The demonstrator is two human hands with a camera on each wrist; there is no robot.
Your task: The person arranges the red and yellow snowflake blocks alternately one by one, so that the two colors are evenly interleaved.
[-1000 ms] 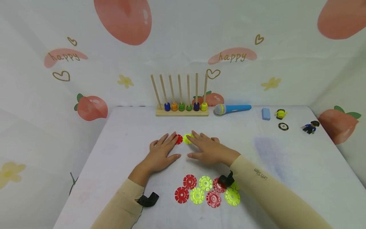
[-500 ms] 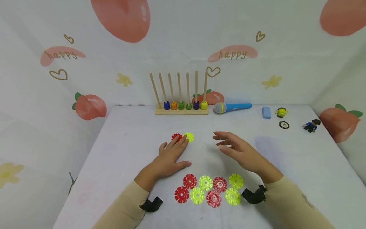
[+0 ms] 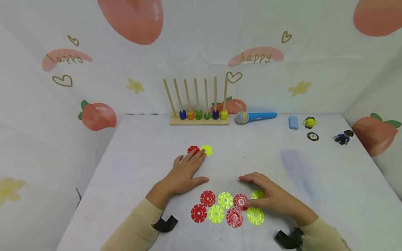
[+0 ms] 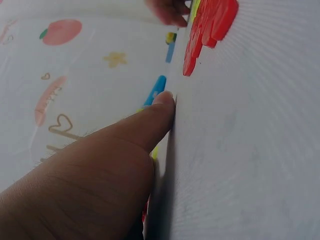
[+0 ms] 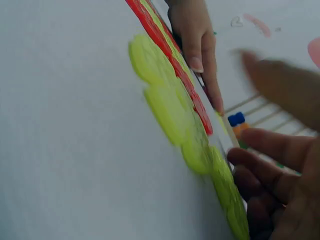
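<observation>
My left hand (image 3: 185,176) lies flat with straight, spread fingers, their tips on or against a red notched plastic disc (image 3: 192,149) and a yellow-green notched disc (image 3: 207,149). Those two lie side by side at mid-table, partly covered by the fingers. Closer to me, several more red discs (image 3: 207,198) and yellow-green discs (image 3: 216,214) form two rows. Over the right end of these rows is my right hand (image 3: 276,197), thumb and fingers apart, holding nothing. It partly hides a yellow-green disc (image 3: 258,194); the thumb tip overlaps a red disc (image 3: 240,200).
Along the back stand a wooden peg rack (image 3: 199,122) with coloured beads and a blue toy microphone (image 3: 257,117). At the back right are a blue block (image 3: 293,122), a small yellow-green toy (image 3: 310,122), a black round chip (image 3: 312,136) and a toy figure (image 3: 343,137).
My right hand has left the far pair of discs, swung right, then come back toward me over the near rows. My left hand shifted slightly right and nearer, then stayed.
</observation>
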